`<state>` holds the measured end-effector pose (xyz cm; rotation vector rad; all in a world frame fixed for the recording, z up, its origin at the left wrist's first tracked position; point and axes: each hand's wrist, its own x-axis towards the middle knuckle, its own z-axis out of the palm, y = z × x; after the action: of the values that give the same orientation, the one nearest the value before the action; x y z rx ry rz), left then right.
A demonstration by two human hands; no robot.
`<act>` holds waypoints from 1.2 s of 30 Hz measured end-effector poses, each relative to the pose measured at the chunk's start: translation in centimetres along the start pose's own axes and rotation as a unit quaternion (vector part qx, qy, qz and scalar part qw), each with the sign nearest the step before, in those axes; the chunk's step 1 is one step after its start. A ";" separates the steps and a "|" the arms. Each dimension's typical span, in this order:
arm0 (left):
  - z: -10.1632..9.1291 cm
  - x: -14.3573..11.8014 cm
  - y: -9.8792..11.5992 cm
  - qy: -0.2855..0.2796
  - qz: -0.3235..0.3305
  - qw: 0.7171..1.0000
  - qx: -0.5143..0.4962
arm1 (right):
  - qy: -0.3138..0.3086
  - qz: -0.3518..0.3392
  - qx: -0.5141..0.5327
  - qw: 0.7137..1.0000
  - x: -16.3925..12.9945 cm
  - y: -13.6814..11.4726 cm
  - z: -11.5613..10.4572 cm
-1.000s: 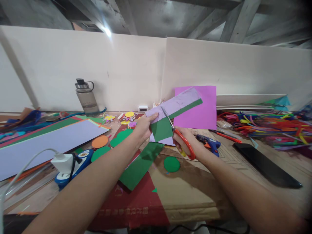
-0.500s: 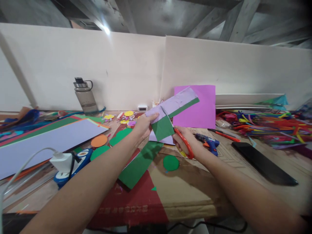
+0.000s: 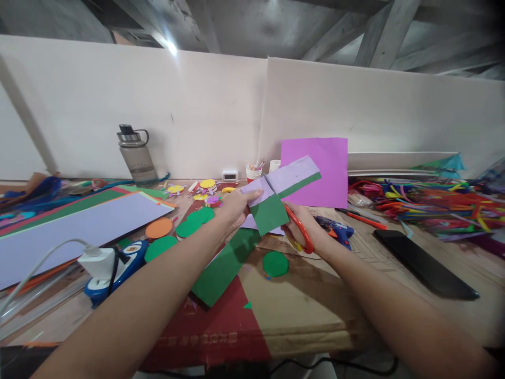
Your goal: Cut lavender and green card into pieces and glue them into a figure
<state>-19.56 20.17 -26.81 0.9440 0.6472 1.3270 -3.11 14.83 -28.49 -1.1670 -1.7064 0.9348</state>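
My left hand [image 3: 235,208] grips the left end of a lilac and green sheet of paper [image 3: 296,176], thumb on top. The paper is held up above the table, its green part [image 3: 270,215] hanging down in front. My right hand [image 3: 295,220] holds scissors by their red-orange handles [image 3: 303,231]. The blades lie across the paper, and a dark cut line runs beside them. Below the hands, a green paper strip [image 3: 224,268] and a green paper disc [image 3: 275,263] lie on the cardboard.
Stacked coloured sheets [image 3: 87,231] and a power strip [image 3: 118,268] are on the left. A bottle [image 3: 137,158] stands at the back. A purple sheet [image 3: 327,171] leans against the wall. A glue gun [image 3: 340,232], a black phone [image 3: 424,263] and colourful pipe cleaners [image 3: 426,205] occupy the right.
Paper and left hand have shifted slightly down and to the right. Less of the scissor blade shows, and the cut across the paper now looks more distinct.
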 end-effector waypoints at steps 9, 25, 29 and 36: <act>-0.2 0.4 0.4 0.152 -0.070 0.986 -0.008 | -0.016 0.106 -0.042 0.993 0.2 -1.1 0.0; -1.4 1.2 2.8 0.207 0.076 0.969 -0.115 | -0.014 -0.031 -0.134 0.990 0.2 0.0 -0.7; -0.6 0.7 2.1 0.147 0.084 0.981 -0.094 | -0.049 -0.046 -0.113 0.991 0.1 0.0 -0.5; -0.3 0.4 1.6 0.061 0.098 0.991 -0.063 | -0.040 -0.018 -0.030 0.999 -0.1 0.1 -0.1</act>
<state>-20.51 20.54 -25.55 0.8452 0.5677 1.5902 -3.02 14.77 -28.55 -1.1480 -1.8242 0.9256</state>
